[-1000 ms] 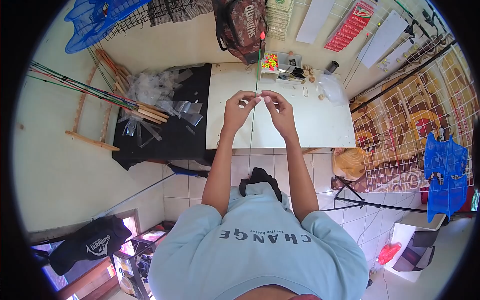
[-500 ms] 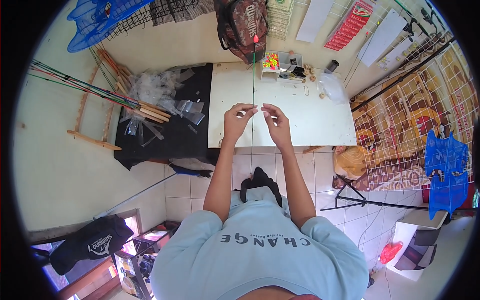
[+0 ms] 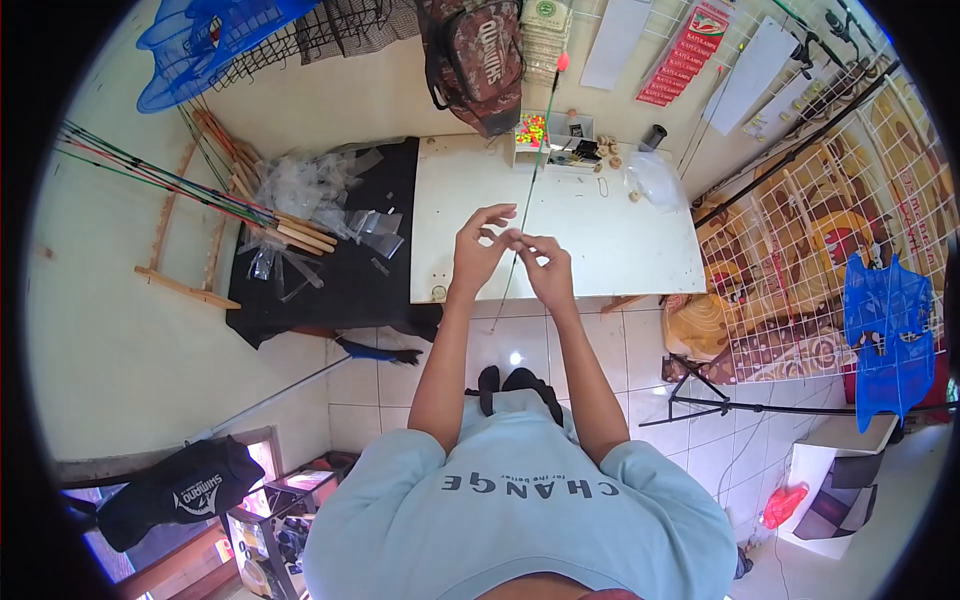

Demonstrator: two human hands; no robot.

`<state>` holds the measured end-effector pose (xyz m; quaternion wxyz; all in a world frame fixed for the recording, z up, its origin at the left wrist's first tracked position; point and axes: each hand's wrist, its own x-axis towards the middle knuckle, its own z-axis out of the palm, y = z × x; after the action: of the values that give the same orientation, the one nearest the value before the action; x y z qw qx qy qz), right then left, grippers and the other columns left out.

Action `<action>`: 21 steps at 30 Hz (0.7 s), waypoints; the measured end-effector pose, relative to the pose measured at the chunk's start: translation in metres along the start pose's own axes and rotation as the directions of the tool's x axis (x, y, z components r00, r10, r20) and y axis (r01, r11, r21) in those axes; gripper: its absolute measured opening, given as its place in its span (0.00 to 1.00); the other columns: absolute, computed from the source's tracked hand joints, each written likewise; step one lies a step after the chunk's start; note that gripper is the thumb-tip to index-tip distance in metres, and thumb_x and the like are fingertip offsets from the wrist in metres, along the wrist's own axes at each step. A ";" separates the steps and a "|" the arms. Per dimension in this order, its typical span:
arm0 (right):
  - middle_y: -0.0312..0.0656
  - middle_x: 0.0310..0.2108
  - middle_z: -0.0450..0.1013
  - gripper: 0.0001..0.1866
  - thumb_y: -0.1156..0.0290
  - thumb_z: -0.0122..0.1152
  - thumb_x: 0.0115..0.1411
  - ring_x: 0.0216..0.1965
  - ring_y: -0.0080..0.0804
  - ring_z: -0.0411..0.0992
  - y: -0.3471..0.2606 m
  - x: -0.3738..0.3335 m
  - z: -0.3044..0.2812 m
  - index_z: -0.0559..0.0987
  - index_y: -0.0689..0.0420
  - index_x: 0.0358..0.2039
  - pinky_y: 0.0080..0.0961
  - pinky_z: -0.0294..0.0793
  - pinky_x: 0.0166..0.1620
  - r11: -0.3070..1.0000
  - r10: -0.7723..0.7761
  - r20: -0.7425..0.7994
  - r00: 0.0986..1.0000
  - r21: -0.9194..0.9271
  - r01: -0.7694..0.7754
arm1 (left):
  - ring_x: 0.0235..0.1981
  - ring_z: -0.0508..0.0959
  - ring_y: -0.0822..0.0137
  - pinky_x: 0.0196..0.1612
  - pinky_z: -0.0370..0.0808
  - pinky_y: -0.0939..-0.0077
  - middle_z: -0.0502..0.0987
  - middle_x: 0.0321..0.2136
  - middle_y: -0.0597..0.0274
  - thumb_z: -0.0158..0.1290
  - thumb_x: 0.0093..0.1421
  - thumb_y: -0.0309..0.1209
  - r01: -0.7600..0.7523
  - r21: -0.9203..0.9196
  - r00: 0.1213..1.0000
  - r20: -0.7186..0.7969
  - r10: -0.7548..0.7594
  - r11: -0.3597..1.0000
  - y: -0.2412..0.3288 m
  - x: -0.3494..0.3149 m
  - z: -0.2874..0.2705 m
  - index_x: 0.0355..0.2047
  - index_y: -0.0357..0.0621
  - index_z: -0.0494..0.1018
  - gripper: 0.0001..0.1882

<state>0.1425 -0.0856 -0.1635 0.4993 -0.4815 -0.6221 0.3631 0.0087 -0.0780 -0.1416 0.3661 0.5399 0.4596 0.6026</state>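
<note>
A thin green fishing rod (image 3: 533,178) slants past the front of the white table, its red bulb-shaped tip away from me and its thin end over the floor. My left hand (image 3: 482,248) is curled at the rod, thumb and a finger meeting there while the index finger stands apart. Right beside it, my right hand (image 3: 550,272) pinches at the same spot with thumb and index finger. The fingertips of both hands nearly touch. Whether a fine line or small part is between them is too small to see.
The white table (image 3: 640,250) carries a small organizer (image 3: 580,125) with bright beads, corks and a plastic bag (image 3: 660,183). On the left, a black cloth (image 3: 375,290) holds clear bags beside several wooden-handled rods (image 3: 290,235). A camouflage backpack (image 3: 480,60) hangs ahead; a wire grid (image 3: 800,270) stands right.
The rod has tilted, its red tip swinging right. My hands have come together and slightly lower, fingertips now meeting at the rod. The view has shifted a little.
</note>
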 end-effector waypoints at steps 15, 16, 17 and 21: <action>0.39 0.49 0.72 0.20 0.68 0.61 0.56 0.49 0.35 0.67 -0.020 0.036 -0.063 0.75 0.51 0.50 0.31 0.69 0.49 0.975 -0.145 0.151 0.978 -0.149 0.168 | 0.29 0.72 0.73 0.31 0.67 0.78 0.79 0.26 0.67 0.60 0.52 0.28 -0.099 0.165 0.995 0.029 0.095 0.981 0.018 0.020 0.038 0.31 0.46 0.81 0.05; 0.39 0.48 0.73 0.20 0.66 0.62 0.55 0.48 0.37 0.66 -0.007 0.029 -0.062 0.76 0.50 0.49 0.31 0.69 0.48 0.974 -0.060 0.254 0.965 -0.195 0.112 | 0.29 0.72 0.73 0.31 0.68 0.79 0.79 0.27 0.67 0.61 0.52 0.28 -0.118 0.154 0.993 0.010 0.118 0.981 0.026 0.024 0.039 0.31 0.45 0.81 0.05; 0.39 0.47 0.74 0.18 0.66 0.62 0.54 0.47 0.37 0.67 0.002 0.021 -0.061 0.77 0.49 0.47 0.31 0.69 0.47 0.981 -0.014 0.302 0.953 -0.181 0.072 | 0.29 0.72 0.73 0.31 0.68 0.79 0.80 0.27 0.67 0.61 0.52 0.28 -0.133 0.132 0.991 0.003 0.134 0.982 0.035 0.028 0.044 0.30 0.45 0.81 0.05; 0.38 0.34 0.78 0.10 0.70 0.59 0.56 0.39 0.35 0.70 0.012 0.013 -0.053 0.82 0.49 0.39 0.30 0.70 0.42 0.991 0.042 0.230 0.972 -0.132 -0.012 | 0.32 0.73 0.72 0.34 0.69 0.79 0.80 0.30 0.66 0.61 0.52 0.29 -0.207 0.060 0.978 -0.021 0.209 0.976 0.050 0.039 0.051 0.34 0.46 0.80 0.09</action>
<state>0.1963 -0.0718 -0.1586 0.3858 -0.4755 -0.6919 0.3826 0.0565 -0.0491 -0.0820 0.2790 0.5871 0.4226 0.6315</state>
